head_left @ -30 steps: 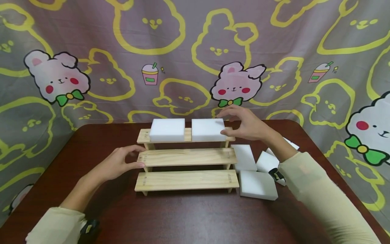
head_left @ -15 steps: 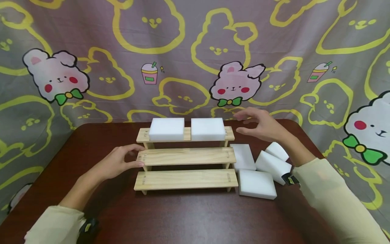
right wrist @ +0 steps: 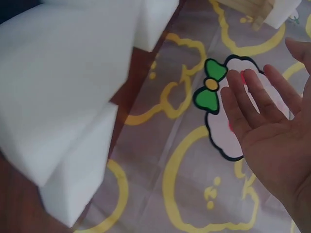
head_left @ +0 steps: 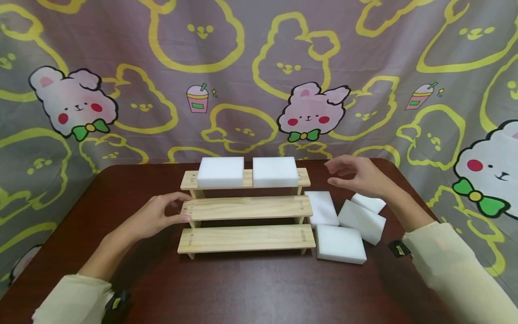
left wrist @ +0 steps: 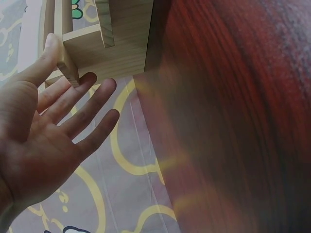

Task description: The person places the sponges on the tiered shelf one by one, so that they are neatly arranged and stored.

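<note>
Fingers spread, your right hand (head_left: 360, 174) hovers near white rectangular foam-like blocks (head_left: 341, 244) at right, likely light, squeezable, best side-gripped, as your left hand (head_left: 151, 216) pinches the pale-wood three-tier stand (head_left: 247, 208) mid-frame.

No text, brand or number can be read. Small dark marks (head_left: 302, 205) stand near both ends of the top board (head_left: 248, 179), the middle board (head_left: 247, 208) and the bottom board (head_left: 246, 239) of the wooden rack; all are too small to decipher. On the backdrop (head_left: 226, 40), a printed cup at left (head_left: 197, 100) and its counterpart at right (head_left: 421, 96) each carry a green label patch, without readable lettering.
</note>
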Demonstrator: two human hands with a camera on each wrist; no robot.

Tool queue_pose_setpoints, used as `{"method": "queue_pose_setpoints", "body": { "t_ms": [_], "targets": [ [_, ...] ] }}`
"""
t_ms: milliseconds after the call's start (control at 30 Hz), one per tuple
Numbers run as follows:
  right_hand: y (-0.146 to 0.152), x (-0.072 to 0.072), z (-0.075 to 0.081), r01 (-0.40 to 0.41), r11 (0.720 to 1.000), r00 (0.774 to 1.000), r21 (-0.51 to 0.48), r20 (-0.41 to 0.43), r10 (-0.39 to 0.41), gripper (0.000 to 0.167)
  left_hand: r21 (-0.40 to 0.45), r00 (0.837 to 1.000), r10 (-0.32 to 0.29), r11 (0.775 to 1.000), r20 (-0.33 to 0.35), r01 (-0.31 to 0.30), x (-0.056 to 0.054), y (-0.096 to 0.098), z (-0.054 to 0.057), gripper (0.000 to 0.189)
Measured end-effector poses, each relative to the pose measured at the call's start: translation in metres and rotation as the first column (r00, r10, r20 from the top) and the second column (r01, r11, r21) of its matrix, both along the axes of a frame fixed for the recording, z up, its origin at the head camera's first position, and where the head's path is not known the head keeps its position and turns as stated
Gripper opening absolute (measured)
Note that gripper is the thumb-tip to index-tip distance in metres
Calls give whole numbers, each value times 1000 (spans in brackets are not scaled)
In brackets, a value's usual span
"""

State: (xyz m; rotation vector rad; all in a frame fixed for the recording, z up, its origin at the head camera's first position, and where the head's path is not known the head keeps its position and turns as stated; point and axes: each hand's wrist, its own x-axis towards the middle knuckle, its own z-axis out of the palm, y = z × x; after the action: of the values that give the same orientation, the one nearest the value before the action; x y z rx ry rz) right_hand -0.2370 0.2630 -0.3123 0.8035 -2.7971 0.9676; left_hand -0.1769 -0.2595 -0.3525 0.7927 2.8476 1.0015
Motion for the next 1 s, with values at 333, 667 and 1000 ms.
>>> {"method": "queue_pose_setpoints", "body": {
  "t_ms": [333,667,1000],
  "targets": [
    [6,-1,-28,-35,998,999,45,13,35,40,-8,1000,10,1000,-4,-10,0,0,0,43],
    [-1,-5,-53,-165,978,986,129,50,160,53,-12,1000,12,1000,0,-12,0,-1,0,45],
    [-1,-13,-58,-130,972,991,198,36,125,43,-9,1000,16,1000,9,-16,0,-1,-1,45]
  ]
}}
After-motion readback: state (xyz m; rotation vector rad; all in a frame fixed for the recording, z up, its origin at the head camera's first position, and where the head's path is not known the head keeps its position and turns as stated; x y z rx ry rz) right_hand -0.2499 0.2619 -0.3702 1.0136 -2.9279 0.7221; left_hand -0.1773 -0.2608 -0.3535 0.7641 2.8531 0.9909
